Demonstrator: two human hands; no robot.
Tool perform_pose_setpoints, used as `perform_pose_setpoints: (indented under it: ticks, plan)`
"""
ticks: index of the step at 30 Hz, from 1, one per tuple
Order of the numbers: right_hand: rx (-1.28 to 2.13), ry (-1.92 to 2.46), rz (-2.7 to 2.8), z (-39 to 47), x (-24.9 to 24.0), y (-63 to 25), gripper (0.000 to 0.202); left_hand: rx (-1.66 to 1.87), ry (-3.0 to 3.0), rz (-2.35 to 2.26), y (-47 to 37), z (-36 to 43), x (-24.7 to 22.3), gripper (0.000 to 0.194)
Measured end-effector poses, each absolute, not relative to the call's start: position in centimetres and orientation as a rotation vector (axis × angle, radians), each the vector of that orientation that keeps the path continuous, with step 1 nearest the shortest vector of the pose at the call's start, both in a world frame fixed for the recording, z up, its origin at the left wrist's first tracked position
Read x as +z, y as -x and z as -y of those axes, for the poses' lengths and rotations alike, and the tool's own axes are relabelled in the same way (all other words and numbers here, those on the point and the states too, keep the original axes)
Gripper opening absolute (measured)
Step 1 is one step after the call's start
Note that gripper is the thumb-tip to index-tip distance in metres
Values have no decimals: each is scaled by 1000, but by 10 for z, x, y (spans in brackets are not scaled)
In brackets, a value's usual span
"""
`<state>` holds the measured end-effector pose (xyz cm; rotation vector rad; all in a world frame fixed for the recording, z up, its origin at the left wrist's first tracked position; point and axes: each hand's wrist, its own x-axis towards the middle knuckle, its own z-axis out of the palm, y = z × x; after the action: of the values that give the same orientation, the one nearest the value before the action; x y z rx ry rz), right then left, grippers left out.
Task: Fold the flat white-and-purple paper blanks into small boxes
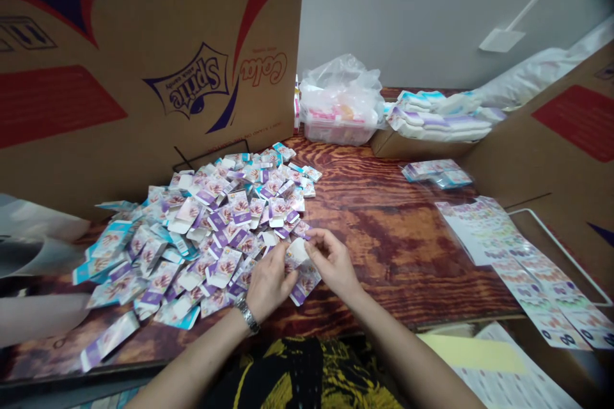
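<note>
A small carton with a raised white flap (297, 252) is between my two hands at the right edge of a large pile of small boxes (228, 230). My left hand (268, 281), with a metal watch on its wrist, has its fingers closed on the carton's left side. On the other side, my right hand (333, 260) pinches the flap between thumb and fingers. Another purple and white box (305, 282) lies just below the carton. The piled boxes are white with purple or blue ends, many with open flaps.
Large cardboard cartons (134, 89) stand behind the pile and at the right. A plastic bag over a pink container (341, 115), stacked packets (439, 118) and wrapped packets (437, 172) sit farther back. Printed sheets (522, 262) lie at the right.
</note>
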<state>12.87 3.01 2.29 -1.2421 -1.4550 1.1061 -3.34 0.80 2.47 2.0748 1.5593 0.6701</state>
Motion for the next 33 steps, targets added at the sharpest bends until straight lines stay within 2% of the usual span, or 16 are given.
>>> perform_pose_setpoints:
  ticks: [4,7,11,13,15,18,20,23,27,33]
  plan:
    - [769,1173,1704,-22,34,-133,23,823,-2043,-1531,35,-9,31,60]
    - [643,1083,1863,-14,41,-134,24,917,-2064,-1512,35,-10,34,56]
    - [963,1119,1746,-11,45,-132,20,931,-2122,-1421,33,-10,34,33]
    - [1126,1148,1583,-13,45,-131,21,894,-2166,-1381,33,-9,33,31]
    - [1223,1181,1415,-16,47,-131,25,871,-2220,-1369,33,-8,30,36]
    - [1343,1186,1356,-22,53,-131,24,860,-2269,-1394,34,-6,29,57]
    - [1332,1197,1442,-24,58,-131,20,851,-2272,-1420,34,-6,29,71]
    - [1101,1283,1619,-23,64,-129,15,802,-2273,-1445,32,-6,30,80]
    - [906,1236,1782,-14,67,-124,22,767,-2282,-1457,27,-3,27,79]
    - [1090,1142,1842,-17,56,-139,33,753,-2356,-1588,41,-28,40,72]
